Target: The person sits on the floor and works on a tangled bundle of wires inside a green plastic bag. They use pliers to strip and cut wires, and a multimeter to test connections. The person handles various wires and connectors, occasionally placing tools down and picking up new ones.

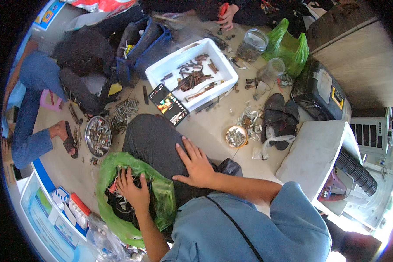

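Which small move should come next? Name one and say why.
Probably shift the right hand from the dark trouser leg to the nearby green bag and steady its rim. The left hand is inside the bag's open mouth, over the dark contents; neither hand visibly grips the soft rim, and the right one lies flat, apparently holding nothing.

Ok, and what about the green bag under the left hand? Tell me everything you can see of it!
The green bag looks like thin, shiny plastic, bright green and crinkled. Its wide mouth gapes upward, with loose, wavy edges. Inside is a dark jumble with red and pale bits, too mixed up to name. The left hand is at the mouth, fingers spread over the jumble. The bag sits beside the dark trouser leg and seems to touch it. Its bottom is hidden.
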